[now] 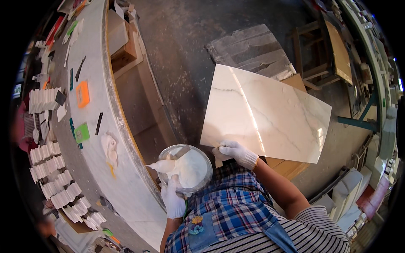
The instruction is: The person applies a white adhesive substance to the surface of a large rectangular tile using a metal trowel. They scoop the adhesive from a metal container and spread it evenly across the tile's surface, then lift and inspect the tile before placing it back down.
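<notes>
My left hand [174, 201], in a white glove, grips the near rim of a round metal bowl [209, 168] held over my lap. White powder or paste [190, 170] fills much of it. A white piece with a pointed tip [162, 165] lies across the bowl's left rim, and a flat grey blade [182, 151] rests at the far side. My right hand [236, 152], also gloved in white, is closed at the near left corner of a glossy white slab with grey veins [270, 114]. Something small and pale shows under its fingers, too hidden to name.
Along my left runs a pale workbench [95, 154] with a white cloth [109, 147], a green pad [82, 133], an orange box [82, 94] and a dark strip [99, 123]. White stacked pieces [46, 173] stand beyond. A grey-covered block [249, 48] and a wooden stand [314, 63] are ahead.
</notes>
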Tool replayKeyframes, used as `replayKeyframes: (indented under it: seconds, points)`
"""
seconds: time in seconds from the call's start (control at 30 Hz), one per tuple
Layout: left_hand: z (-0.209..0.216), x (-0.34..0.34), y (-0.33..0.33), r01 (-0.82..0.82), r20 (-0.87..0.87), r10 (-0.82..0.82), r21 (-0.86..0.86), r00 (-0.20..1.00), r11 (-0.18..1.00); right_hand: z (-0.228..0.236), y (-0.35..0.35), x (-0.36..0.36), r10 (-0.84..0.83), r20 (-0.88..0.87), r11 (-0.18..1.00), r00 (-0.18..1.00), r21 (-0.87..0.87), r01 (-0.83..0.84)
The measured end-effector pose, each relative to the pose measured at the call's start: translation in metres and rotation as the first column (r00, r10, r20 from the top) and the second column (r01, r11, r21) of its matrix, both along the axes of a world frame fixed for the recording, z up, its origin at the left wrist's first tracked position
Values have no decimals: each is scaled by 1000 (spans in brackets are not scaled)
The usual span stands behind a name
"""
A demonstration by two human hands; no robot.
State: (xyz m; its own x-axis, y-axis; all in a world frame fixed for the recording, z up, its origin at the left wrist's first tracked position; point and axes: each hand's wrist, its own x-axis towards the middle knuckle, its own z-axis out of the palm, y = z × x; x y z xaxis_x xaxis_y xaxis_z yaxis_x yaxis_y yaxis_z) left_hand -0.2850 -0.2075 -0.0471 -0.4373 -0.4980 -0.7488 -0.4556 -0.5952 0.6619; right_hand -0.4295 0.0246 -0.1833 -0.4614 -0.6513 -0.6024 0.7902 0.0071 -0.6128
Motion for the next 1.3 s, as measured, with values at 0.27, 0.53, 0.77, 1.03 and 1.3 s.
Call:
replayKeyframes:
  seconds: [0.27,0.53,0.77,1.03,1.3]
  points:
    - [-3,21,5,-58,12,58,37,998,998,6,14,30,158,81,987,984,25,-160]
    - [-13,47,13,-99,26,97,43,995,994,-3,26,56,287,-37,929,957,253,-269]
    - [-22,68,21,-125,25,124,53,992,991,-5,39,65,415,-165,867,895,370,-334]
    - [-18,70,39,-112,-44,114,48,992,993,5,49,62,490,-287,833,823,434,-344]
    - [-20,75,54,-102,-7,102,-38,995,994,13,63,63,510,-367,827,778,458,-327]
